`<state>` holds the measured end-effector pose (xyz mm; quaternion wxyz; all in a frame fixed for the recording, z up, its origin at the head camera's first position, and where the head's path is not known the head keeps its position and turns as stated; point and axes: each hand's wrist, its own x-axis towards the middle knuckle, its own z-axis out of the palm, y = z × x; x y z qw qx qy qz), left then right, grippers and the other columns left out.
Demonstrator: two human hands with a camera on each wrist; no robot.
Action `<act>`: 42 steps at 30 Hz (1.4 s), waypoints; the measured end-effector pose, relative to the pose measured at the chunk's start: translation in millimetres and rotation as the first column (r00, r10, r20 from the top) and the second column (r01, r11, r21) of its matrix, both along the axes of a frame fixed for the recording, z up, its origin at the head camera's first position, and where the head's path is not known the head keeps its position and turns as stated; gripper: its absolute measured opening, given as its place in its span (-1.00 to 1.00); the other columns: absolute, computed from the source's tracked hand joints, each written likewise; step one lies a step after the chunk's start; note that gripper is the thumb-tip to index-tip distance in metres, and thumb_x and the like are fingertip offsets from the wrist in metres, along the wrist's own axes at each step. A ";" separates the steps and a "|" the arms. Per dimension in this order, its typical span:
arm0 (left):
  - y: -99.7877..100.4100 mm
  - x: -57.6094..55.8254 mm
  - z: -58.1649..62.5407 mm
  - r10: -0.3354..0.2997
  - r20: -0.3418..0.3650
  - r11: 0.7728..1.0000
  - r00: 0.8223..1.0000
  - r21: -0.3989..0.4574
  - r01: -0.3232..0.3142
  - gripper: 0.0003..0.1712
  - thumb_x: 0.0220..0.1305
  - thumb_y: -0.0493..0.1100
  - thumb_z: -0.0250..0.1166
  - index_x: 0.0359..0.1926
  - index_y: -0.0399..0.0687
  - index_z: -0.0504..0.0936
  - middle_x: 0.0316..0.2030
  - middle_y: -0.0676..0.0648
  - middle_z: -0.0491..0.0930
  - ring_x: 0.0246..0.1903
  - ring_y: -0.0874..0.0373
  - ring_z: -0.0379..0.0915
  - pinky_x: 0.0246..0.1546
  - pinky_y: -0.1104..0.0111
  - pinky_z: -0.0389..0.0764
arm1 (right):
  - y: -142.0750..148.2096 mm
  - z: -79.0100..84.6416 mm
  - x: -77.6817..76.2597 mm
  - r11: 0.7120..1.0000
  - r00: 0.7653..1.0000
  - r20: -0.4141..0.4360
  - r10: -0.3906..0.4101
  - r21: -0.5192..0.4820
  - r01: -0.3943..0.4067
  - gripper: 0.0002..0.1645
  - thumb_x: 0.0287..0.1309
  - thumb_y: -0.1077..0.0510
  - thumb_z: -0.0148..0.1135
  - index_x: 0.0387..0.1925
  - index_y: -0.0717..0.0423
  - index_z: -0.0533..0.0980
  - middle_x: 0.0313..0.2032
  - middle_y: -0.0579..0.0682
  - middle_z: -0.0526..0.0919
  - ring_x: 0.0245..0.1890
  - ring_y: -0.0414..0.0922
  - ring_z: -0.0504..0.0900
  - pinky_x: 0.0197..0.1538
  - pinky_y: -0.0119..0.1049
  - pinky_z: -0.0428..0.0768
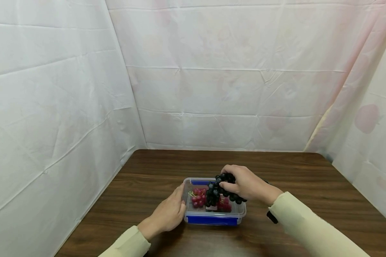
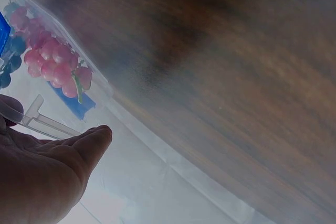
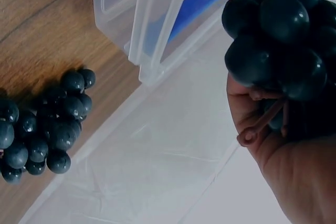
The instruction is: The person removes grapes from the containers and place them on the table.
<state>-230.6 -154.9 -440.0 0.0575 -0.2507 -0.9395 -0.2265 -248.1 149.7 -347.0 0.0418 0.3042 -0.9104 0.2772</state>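
My right hand [image 1: 246, 184] grips a bunch of black grapes [image 3: 286, 35] by its stem end, above a clear plastic box [image 1: 193, 211] with blue latches. Part of that bunch hangs over the inside of the box. Red grapes [image 1: 197, 198] lie in the box on its left, and more red ones show beneath the black bunch. With its fingers extended, my left hand [image 1: 168, 213] rests against the box's left wall. Another bunch of black grapes [image 3: 47, 127] sits on the table beside the box in the right wrist view; I cannot make it out separately in the head view.
The box stands on a dark wood-grain table [image 1: 167, 164]. White cloth [image 1: 212, 89] hangs behind the table and along both sides. A dark device [image 1: 272, 217] is strapped at my right wrist.
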 end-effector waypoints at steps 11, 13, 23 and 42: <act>0.5 1.1 1.4 0.000 0.009 1.000 1.000 0.004 0.000 -0.25 0.51 -0.21 -0.04 0.59 -0.37 -0.04 0.53 -0.33 0.14 0.45 -0.13 0.20 0.38 -0.02 0.35 | 12.4 9.5 -3.9 0.998 0.999 -0.020 -0.049 -0.047 0.048 -0.72 0.39 -0.05 0.30 0.02 -0.06 0.55 -0.27 -0.22 0.61 -0.39 -0.27 0.57 -0.23 -0.22 0.58; 0.5 0.9 1.1 0.003 0.012 1.000 1.000 0.002 -0.003 -0.25 0.52 -0.20 -0.04 0.59 -0.36 -0.04 0.53 -0.33 0.13 0.46 -0.12 0.19 0.39 -0.01 0.34 | 14.9 11.1 -4.2 0.996 0.997 -0.027 -0.067 -0.054 0.066 -0.73 0.38 -0.04 0.30 0.01 -0.05 0.55 -0.26 -0.21 0.61 -0.37 -0.25 0.56 -0.22 -0.20 0.57; 0.4 0.1 0.3 0.000 0.014 1.000 1.000 0.002 0.000 -0.25 0.52 -0.21 -0.05 0.59 -0.37 -0.05 0.53 -0.33 0.13 0.46 -0.13 0.19 0.39 -0.02 0.34 | 28.0 18.6 -4.9 0.987 0.987 -0.081 -0.137 -0.100 0.128 -0.82 0.37 0.01 0.32 -0.08 -0.08 0.56 -0.29 -0.19 0.61 -0.39 -0.19 0.53 -0.28 -0.19 0.52; 0.6 -0.6 -0.3 -0.002 -0.006 1.000 1.000 -0.003 0.002 -0.25 0.51 -0.20 -0.05 0.59 -0.38 -0.04 0.52 -0.33 0.15 0.45 -0.13 0.21 0.38 -0.01 0.36 | 61.6 28.9 -4.7 0.945 0.950 -0.092 -0.298 -0.167 0.280 -0.58 0.44 -0.18 0.17 0.12 -0.03 0.52 0.11 0.11 0.65 -0.21 -0.03 0.60 -0.13 -0.02 0.57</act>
